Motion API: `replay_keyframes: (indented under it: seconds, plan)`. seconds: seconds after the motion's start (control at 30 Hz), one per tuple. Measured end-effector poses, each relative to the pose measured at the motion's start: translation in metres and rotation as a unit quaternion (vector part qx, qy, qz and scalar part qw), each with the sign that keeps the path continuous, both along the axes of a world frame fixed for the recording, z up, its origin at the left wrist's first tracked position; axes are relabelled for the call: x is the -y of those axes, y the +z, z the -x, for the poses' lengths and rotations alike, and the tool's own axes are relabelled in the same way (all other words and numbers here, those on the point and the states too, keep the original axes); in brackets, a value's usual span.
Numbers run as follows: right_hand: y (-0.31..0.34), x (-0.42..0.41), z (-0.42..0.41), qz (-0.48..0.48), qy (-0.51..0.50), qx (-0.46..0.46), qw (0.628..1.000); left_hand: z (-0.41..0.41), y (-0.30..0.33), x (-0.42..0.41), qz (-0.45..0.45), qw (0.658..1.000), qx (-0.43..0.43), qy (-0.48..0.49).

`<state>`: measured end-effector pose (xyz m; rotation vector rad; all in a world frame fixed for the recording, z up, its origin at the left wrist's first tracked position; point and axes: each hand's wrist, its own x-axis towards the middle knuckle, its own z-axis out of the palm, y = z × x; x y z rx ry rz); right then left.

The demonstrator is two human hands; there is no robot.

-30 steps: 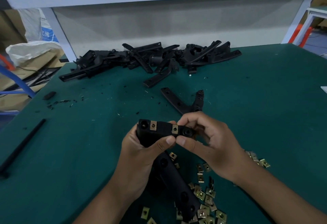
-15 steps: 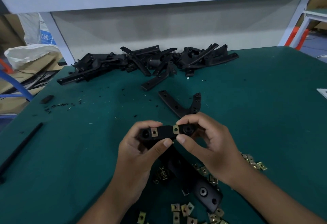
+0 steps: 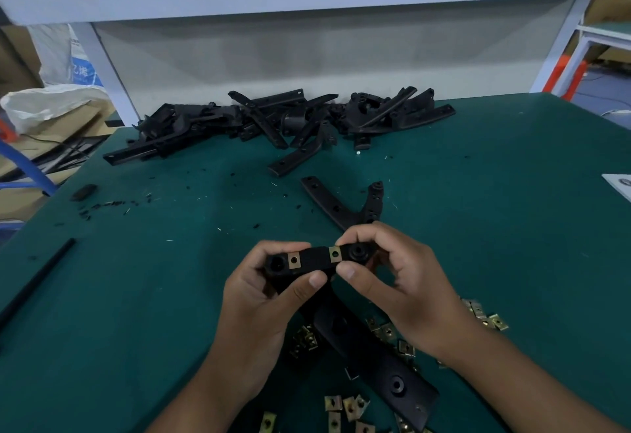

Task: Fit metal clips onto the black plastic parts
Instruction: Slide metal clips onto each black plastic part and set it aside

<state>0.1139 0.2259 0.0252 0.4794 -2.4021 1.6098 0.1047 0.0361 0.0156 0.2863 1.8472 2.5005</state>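
Note:
I hold a black plastic part (image 3: 316,260) with both hands above the green table (image 3: 495,214). Its short arm faces me and carries two brass metal clips, a left clip (image 3: 294,260) and a right clip (image 3: 335,254). My left hand (image 3: 263,299) grips the left end of the arm, thumb on its lower edge. My right hand (image 3: 399,279) pinches the right end at the right clip, thumb below and fingers over the top. The part's long arm (image 3: 386,364) hangs down toward me. Several loose brass clips (image 3: 348,408) lie on the table under my hands.
A heap of black plastic parts (image 3: 280,121) lies along the table's far edge. One V-shaped black part (image 3: 345,205) rests just beyond my hands. A thin black rod (image 3: 37,279) lies at the left edge. Black plastic shavings (image 3: 102,205) are scattered at the left.
The held part's long arm has swung from pointing at my left forearm to pointing down and right. The short arm with its two clips has turned more level. Both hands keep their grip.

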Motion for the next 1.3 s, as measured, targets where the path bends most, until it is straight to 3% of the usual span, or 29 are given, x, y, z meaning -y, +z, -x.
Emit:
replay_keyframes:
  seconds: [0.37, 0.57, 0.8, 0.97, 1.1, 1.23, 1.3]
  plan:
    - [0.010, -0.004, 0.000, 0.005, -0.016, 0.002, 1.000, -0.001, 0.004, 0.003, 0.010, 1.000, -0.007, 0.017]
    - [0.050, -0.020, -0.028, -0.050, -0.030, -0.040, 0.998, -0.015, 0.023, -0.006, -0.001, 0.998, -0.046, 0.039]
    - [0.081, -0.096, -0.139, -0.030, -0.182, -0.095, 0.978, -0.068, 0.060, -0.107, -0.025, 0.987, -0.109, -0.116]
    - [0.090, -0.155, -0.238, -0.036, -0.330, -0.103, 0.938, -0.130, 0.073, -0.199, -0.029, 0.959, -0.132, -0.250]
    - [0.089, -0.187, -0.318, -0.046, -0.446, -0.103, 0.888, -0.189, 0.074, -0.262, -0.057, 0.926, -0.100, -0.358]
    - [0.078, -0.236, -0.397, -0.052, -0.571, -0.088, 0.815, -0.239, 0.075, -0.305, 0.032, 0.870, -0.120, -0.478]
    - [0.068, -0.272, -0.433, -0.064, -0.648, -0.037, 0.758, -0.244, 0.076, -0.311, 0.098, 0.867, -0.137, -0.469]
